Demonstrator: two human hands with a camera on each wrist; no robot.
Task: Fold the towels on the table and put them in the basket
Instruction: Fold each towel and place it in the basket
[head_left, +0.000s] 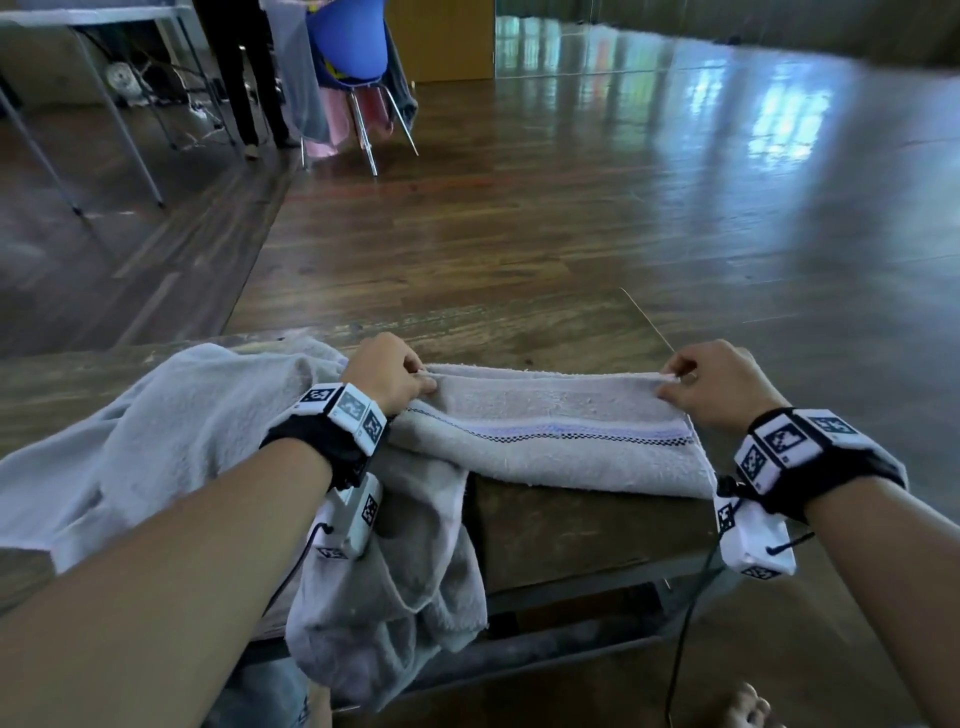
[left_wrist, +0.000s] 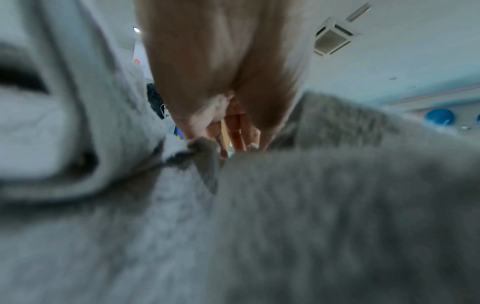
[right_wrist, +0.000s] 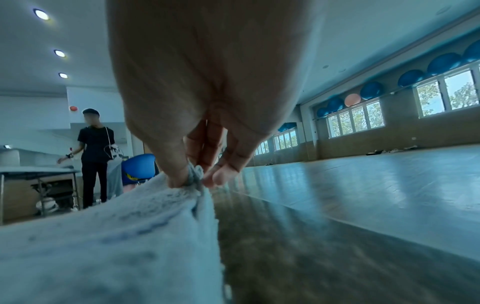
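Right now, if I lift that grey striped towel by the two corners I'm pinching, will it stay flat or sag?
The grey terry towel with the blue stripe will probably sag between the left hand and right hand: its near edge already droops over the wooden table. It looks light, since fingertip pinches hold it. Its nap likely won't slip.

Bare forearms wear black wrist straps (head_left: 332, 441) carrying white blocks with black square markers and thin black cables.

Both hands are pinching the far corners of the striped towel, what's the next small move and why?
Probably draw the left hand and right hand toward the body, folding the striped towel in half: both hands pinch its far corners, and its near end droops off the table.
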